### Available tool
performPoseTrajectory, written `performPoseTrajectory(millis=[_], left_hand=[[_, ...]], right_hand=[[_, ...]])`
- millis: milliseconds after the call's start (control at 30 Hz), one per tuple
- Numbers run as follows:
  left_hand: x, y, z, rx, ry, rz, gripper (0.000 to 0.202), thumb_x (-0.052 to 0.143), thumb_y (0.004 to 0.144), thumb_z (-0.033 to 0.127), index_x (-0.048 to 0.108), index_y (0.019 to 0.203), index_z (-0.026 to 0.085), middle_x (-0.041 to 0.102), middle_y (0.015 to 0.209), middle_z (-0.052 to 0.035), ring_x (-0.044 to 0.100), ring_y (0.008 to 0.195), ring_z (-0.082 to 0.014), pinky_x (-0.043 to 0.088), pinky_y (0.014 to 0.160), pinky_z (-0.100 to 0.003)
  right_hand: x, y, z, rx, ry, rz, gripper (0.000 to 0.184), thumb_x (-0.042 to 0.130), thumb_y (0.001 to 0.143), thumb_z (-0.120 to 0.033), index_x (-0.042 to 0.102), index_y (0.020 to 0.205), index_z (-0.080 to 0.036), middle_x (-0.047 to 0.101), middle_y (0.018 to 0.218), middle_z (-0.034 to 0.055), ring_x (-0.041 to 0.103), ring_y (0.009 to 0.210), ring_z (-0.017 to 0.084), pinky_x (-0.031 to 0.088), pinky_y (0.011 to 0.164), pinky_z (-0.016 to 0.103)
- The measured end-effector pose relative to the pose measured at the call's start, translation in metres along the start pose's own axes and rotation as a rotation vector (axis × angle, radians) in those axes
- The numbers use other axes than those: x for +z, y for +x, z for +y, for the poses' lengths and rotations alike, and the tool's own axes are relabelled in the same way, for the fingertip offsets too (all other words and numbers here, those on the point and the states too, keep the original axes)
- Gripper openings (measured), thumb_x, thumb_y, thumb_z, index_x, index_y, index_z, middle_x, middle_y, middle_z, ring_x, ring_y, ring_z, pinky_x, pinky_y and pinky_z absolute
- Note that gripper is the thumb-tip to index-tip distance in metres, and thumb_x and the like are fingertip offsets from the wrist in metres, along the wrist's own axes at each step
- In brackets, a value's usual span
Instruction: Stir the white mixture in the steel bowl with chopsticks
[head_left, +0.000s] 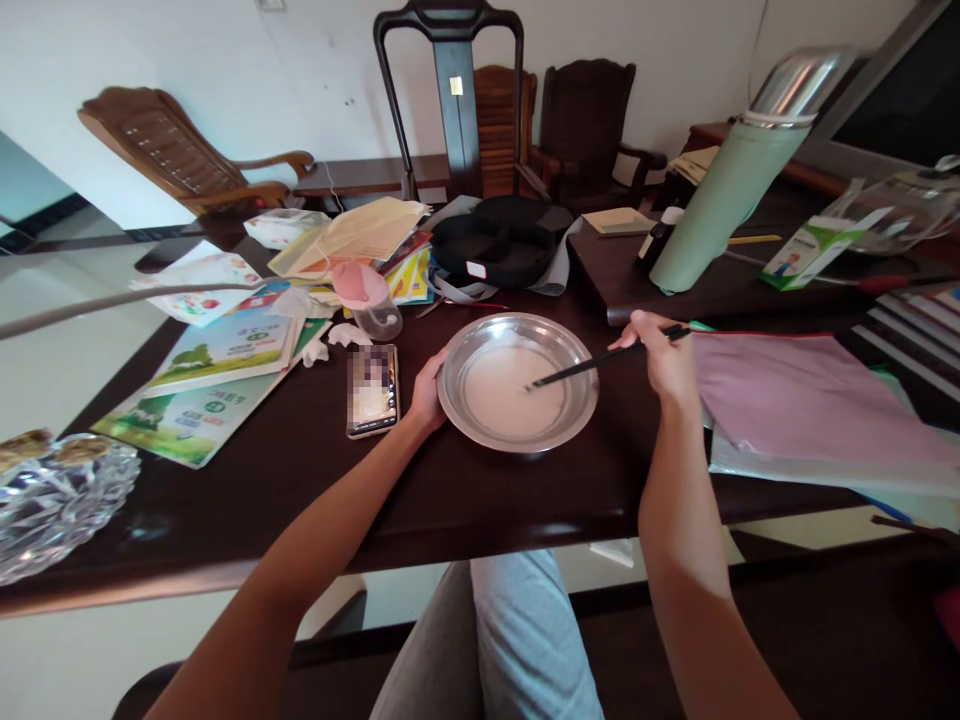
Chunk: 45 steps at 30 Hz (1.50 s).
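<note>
In our right hand (661,360) we grip black chopsticks (589,367), long axis slanting down leftward into white liquid (499,385) in the metal bowl (517,437) on the desk (510,505); our left hand (428,392) clasps its left side.

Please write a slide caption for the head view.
Left hand on a metal bowl, right hand holding dark chopsticks in whitish liquid.

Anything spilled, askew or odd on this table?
No spill shows around the metal bowl. Crumpled white scraps, perhaps tissue, lie loose near the phone, looking like stray litter. The green thermos appears to lean, though that may be lens distortion.
</note>
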<state>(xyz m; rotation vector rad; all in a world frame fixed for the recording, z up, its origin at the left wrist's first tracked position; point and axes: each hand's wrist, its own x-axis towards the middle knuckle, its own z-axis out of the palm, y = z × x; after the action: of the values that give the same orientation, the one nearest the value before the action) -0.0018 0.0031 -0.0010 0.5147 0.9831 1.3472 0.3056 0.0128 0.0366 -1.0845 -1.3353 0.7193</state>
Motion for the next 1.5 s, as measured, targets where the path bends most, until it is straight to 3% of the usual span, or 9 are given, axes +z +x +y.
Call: performPoseTrajectory(millis=[200,400,600,833,1000,1067,1233,1400,1500], left_hand=[[0.0,0.001,-0.001,0.023,-0.002,0.021,0.026,0.08,0.075,0.041,0.076,0.087,0.018,0.078,0.079,-0.0028,0.076,0.092,-0.0287,0.059,0.083,-0.036],[-0.001,0.001,-0.001,0.008,-0.009,0.006,0.022,0.079,0.076,0.039,0.074,0.082,0.018,0.077,0.076,-0.0024,0.076,0.09,-0.028,0.059,0.081,-0.036],[-0.002,0.003,-0.002,0.017,0.002,0.006,0.025,0.079,0.076,0.043,0.074,0.082,0.019,0.077,0.077,-0.0028,0.076,0.091,-0.0283,0.059,0.082,-0.036],[-0.001,0.002,-0.001,0.017,0.002,0.008,0.022,0.079,0.075,0.039,0.072,0.079,0.019,0.077,0.078,-0.0031,0.075,0.094,-0.0289,0.059,0.083,-0.037],[-0.002,0.002,-0.001,0.015,0.004,0.0,0.02,0.078,0.076,0.037,0.071,0.076,0.019,0.076,0.075,-0.0026,0.075,0.09,-0.0279,0.059,0.081,-0.036],[-0.001,0.002,-0.001,0.014,0.0,0.001,0.02,0.077,0.077,0.038,0.071,0.076,0.019,0.076,0.075,-0.0022,0.075,0.089,-0.0273,0.059,0.08,-0.035],[-0.001,0.001,-0.001,0.015,-0.003,0.005,0.021,0.079,0.076,0.037,0.07,0.076,0.019,0.075,0.073,-0.0008,0.076,0.087,-0.026,0.059,0.08,-0.034],[-0.001,0.001,-0.001,0.031,0.005,0.0,0.019,0.079,0.076,0.037,0.071,0.077,0.019,0.076,0.076,-0.0016,0.076,0.088,-0.0264,0.059,0.08,-0.035],[-0.001,0.002,-0.001,0.038,0.004,0.003,0.02,0.079,0.075,0.038,0.071,0.08,0.02,0.076,0.074,-0.0012,0.076,0.09,-0.0271,0.059,0.081,-0.035]], right_hand=[[0.016,-0.004,-0.007,0.006,0.005,-0.314,0.048,0.075,0.08,-0.07,0.075,0.064,-0.025,0.077,0.069,0.0024,0.074,0.073,0.023,0.057,0.079,0.036],[0.002,0.0,0.0,0.012,-0.005,-0.009,0.05,0.074,0.082,-0.068,0.07,0.056,-0.025,0.071,0.059,0.0006,0.069,0.063,0.021,0.055,0.077,0.037],[0.015,-0.004,-0.009,0.009,0.0,-0.307,0.049,0.074,0.081,-0.07,0.074,0.062,-0.025,0.075,0.067,0.0023,0.073,0.071,0.022,0.056,0.079,0.036],[0.002,-0.001,-0.002,0.003,-0.005,-0.044,0.049,0.072,0.086,-0.065,0.07,0.058,-0.025,0.071,0.06,0.0004,0.069,0.065,0.02,0.054,0.078,0.036],[0.012,-0.005,-0.01,0.01,0.013,-0.304,0.049,0.073,0.082,-0.069,0.074,0.061,-0.025,0.075,0.066,0.0024,0.073,0.07,0.022,0.055,0.077,0.035],[0.017,-0.005,-0.012,-0.003,-0.017,-0.313,0.047,0.075,0.08,-0.07,0.075,0.065,-0.025,0.077,0.07,0.0025,0.075,0.077,0.023,0.056,0.081,0.036],[0.004,-0.001,-0.003,-0.008,-0.013,0.0,0.052,0.072,0.084,-0.069,0.067,0.056,-0.025,0.07,0.058,0.0003,0.069,0.063,0.02,0.055,0.076,0.036],[0.01,-0.005,-0.009,0.018,0.021,-0.264,0.05,0.072,0.083,-0.068,0.07,0.058,-0.025,0.071,0.061,0.0017,0.071,0.066,0.022,0.056,0.074,0.037],[0.016,-0.005,-0.013,-0.005,-0.031,-0.281,0.047,0.074,0.08,-0.07,0.074,0.065,-0.026,0.077,0.07,0.0024,0.074,0.076,0.024,0.057,0.082,0.038]])
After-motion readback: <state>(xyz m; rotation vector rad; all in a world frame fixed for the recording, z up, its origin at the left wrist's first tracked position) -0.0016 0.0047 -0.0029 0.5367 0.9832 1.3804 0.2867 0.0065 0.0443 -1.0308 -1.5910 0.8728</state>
